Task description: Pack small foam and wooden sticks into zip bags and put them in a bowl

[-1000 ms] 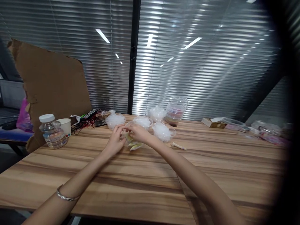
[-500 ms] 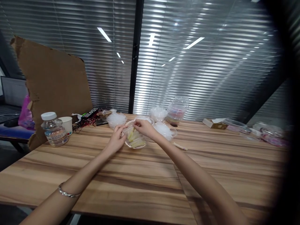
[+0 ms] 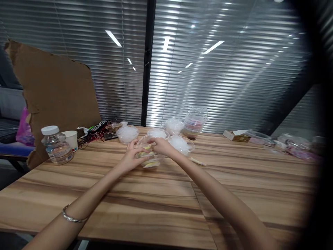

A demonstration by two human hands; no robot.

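Note:
A clear, round plastic bowl (image 3: 152, 167) with pale yellow pieces (image 3: 151, 163) in it stands on the wooden table (image 3: 145, 205). My left hand (image 3: 131, 157) is at its left side, with fingers by the rim and the thumb reaching over the pieces. Coming from the right, my right hand (image 3: 160, 146) has its closed fingertips inside the bowl, and what they pinch is hidden. Behind the bowl is another clear bowl (image 3: 158, 133) with whitish contents. Bowls of white, clear stringy material stand to the left (image 3: 127, 134) and right (image 3: 180, 144).
A clear jar with a white lid (image 3: 57, 147) and a paper cup (image 3: 71, 140) stand at left before a cardboard sheet (image 3: 57, 90). A lidded clear container (image 3: 194, 123) is at the back. A small pale stick (image 3: 198, 161) lies right; a box (image 3: 235, 135) and plastic packaging (image 3: 296, 142) lie farther right.
My right hand has moved lower into the bowl. My left thumb now reaches farther across the pieces. The view has shifted slightly.

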